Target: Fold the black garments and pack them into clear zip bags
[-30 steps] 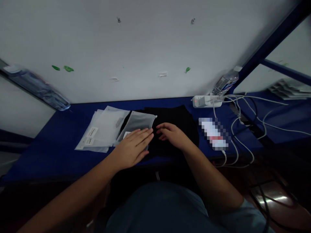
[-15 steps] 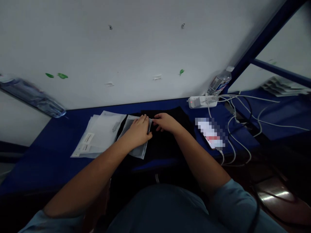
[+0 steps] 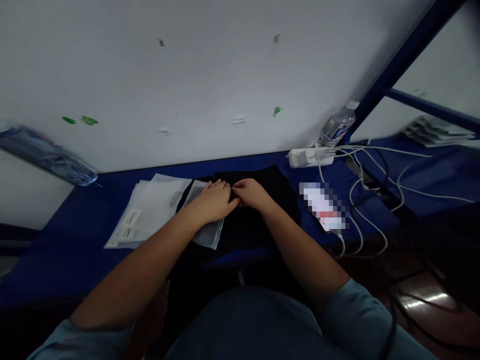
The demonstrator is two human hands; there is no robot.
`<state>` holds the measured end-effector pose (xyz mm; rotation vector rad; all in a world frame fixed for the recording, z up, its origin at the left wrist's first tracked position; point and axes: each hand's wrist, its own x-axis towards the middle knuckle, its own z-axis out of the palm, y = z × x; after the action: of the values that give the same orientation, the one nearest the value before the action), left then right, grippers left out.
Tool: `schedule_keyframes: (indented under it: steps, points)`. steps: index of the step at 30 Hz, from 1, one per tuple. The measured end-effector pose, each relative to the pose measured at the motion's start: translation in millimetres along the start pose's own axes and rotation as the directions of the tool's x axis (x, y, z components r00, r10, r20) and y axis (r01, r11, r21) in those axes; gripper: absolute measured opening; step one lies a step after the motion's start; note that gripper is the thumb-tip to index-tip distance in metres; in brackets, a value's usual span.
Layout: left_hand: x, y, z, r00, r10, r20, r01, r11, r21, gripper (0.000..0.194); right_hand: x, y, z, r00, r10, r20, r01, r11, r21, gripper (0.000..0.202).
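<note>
My left hand (image 3: 216, 201) lies flat across a small translucent plastic bag (image 3: 210, 236), its fingers stretched out and its thumb pointing toward the other hand. Right beside it, my right hand (image 3: 250, 194) is closed, thumb and forefinger pinched close to the bag's right edge. What sits between those fingertips is too small to make out. Beneath both hands spreads a folded black cloth (image 3: 258, 225), partly covered by the bag. To the left lies a stack of larger frosted plastic bags (image 3: 159, 202) with white labels.
A phone (image 3: 322, 205) on a charging cable lies to the right. Behind it are a white power strip (image 3: 311, 157) with several cables and a plastic bottle (image 3: 339, 122). Another clear bottle (image 3: 48, 152) is at far left. A white wall (image 3: 210, 80) rises behind the blue table (image 3: 71, 240).
My right hand has shifted slightly left and closer to my left hand, whose thumb now reaches the right fingers. The whole view has moved a little.
</note>
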<state>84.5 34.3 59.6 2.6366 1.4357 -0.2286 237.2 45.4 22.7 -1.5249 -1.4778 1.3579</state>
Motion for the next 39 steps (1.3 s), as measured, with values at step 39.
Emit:
schedule_keyframes:
  steps: [39]
  points:
    - [24,-30,-37.5,0.975,-0.153,-0.164,0.064,0.891,-0.45,0.03,-25,-10,23,0.979,-0.165,-0.121,0.177,0.98,0.094,0.011]
